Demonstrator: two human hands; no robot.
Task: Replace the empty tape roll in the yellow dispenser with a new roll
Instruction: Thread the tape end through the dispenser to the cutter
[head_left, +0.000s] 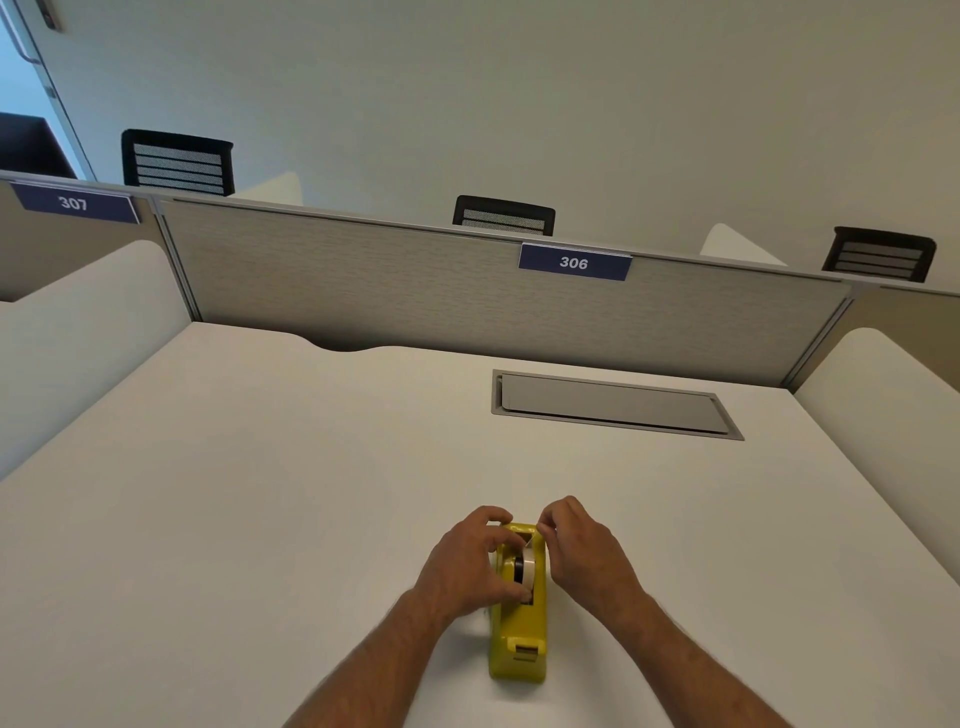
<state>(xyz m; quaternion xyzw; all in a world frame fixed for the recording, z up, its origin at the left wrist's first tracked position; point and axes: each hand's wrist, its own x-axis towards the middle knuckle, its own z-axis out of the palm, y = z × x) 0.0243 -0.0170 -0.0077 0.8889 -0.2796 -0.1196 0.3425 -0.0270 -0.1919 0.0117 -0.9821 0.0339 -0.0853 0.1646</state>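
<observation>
The yellow dispenser (519, 631) stands on the white desk (260, 519), its cutter end toward me. A whitish tape roll (528, 567) on a black hub sits in its well. My left hand (467, 564) wraps the dispenser's left side, with fingers on the far end and the thumb at the roll. My right hand (584, 553) is at the far right end and pinches a thin strip of tape near the far edge. No second roll is visible.
A grey cable hatch (613, 404) is set in the desk at the back right. A fabric partition (415, 280) with labels 306 and 307 closes the far edge. White side dividers (893, 415) flank the desk. Black chairs stand behind the partition.
</observation>
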